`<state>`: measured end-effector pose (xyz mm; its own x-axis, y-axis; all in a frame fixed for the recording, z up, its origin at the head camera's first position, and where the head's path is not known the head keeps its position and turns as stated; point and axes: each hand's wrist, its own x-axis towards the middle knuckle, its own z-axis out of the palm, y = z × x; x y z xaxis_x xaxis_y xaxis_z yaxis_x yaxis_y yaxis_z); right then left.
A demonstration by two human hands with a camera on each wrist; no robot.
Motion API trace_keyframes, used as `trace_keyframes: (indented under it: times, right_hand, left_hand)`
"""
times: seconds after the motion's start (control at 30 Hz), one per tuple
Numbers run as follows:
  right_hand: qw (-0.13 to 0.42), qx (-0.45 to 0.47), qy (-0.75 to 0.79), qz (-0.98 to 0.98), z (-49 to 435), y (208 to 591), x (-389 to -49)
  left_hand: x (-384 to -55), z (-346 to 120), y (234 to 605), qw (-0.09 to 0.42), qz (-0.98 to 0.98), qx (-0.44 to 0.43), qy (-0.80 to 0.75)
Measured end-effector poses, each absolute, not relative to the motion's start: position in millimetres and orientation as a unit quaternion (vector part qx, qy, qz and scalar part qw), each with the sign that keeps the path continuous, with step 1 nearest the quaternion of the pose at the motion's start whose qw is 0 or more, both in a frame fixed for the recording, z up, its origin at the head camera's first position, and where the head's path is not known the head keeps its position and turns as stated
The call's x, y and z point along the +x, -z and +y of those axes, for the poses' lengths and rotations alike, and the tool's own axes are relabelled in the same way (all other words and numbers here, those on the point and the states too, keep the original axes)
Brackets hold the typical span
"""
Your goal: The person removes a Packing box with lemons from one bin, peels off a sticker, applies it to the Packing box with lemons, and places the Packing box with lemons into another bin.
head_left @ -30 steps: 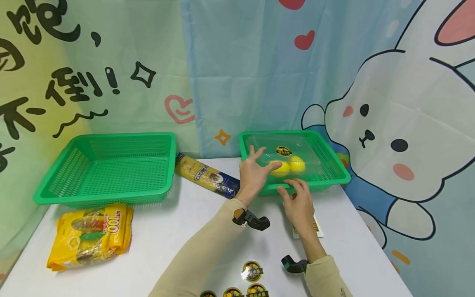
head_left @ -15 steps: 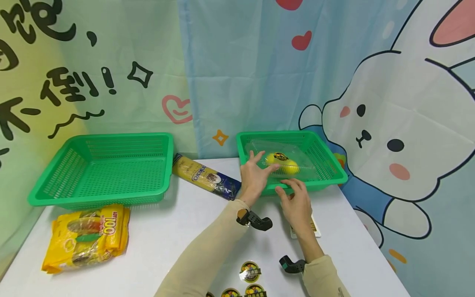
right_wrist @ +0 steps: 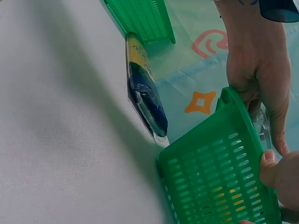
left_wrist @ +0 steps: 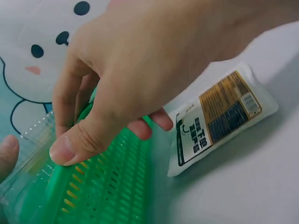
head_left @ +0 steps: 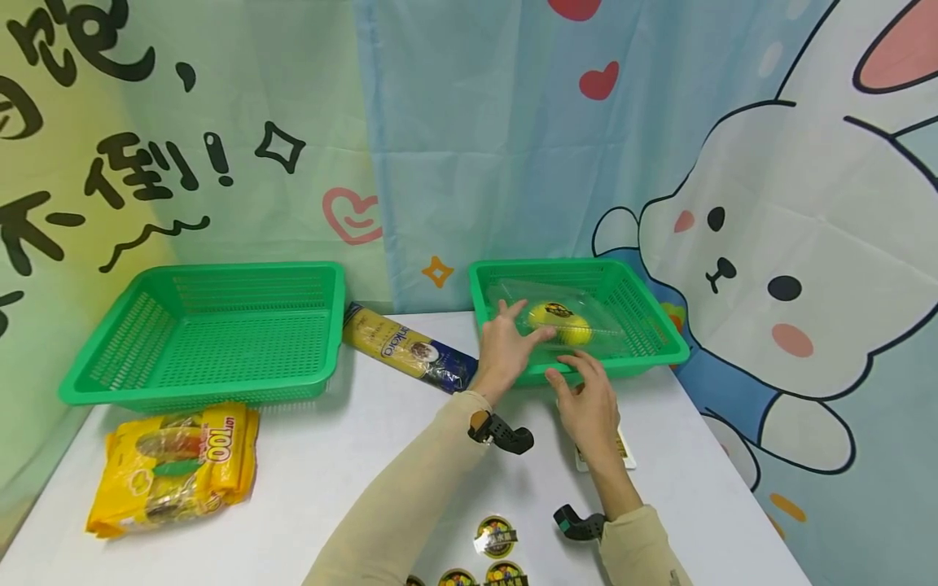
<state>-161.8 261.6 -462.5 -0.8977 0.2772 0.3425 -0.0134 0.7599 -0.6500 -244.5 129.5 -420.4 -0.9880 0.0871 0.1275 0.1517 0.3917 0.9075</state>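
Note:
A clear plastic container (head_left: 601,325) lies in the right green basket (head_left: 659,346), at its front left part. Yellow round items (head_left: 577,329) show through it beneath a black-and-yellow sticker (head_left: 558,310). My left hand (head_left: 504,346) is at the container's left end, fingers spread and thumb stretched along the plastic. In the right wrist view, clear plastic shows beside the left hand (right_wrist: 257,65). My right hand (head_left: 589,407) holds the basket's near rim; in the left wrist view, the right hand (left_wrist: 135,65) has its thumb outside and fingers inside. The fingers partly hide the rim.
Another green basket (head_left: 333,358) stands on the left. Between the baskets lies a pasta packet (head_left: 410,346). A yellow bag (head_left: 176,468) lies at the front left. A white pouch (left_wrist: 219,121) lies beneath my right forearm. Several round stickers (head_left: 495,536) lie at the table's front.
Since a second ago the clear container has dropped lower into the basket, and its yellow items sit beneath the sticker rather than in front of it. Both hands have barely moved.

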Motion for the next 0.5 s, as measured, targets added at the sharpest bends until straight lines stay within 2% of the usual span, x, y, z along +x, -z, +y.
trace_keyframes:
  times: [0.27, 0.5]
  right_hand:
    - [0.217, -0.07, -0.333, -0.915, 261.5, 464.1, -161.9]
    - [0.219, -0.069, -0.332, -0.915, 261.8, 464.6, -162.1]
  left_hand:
    - [-238.7, 132.5, 418.5, 0.039, -0.896, -0.098, 0.432]
    - [-237.1, 133.8, 424.5, 0.106, -0.935, -0.132, 0.312]
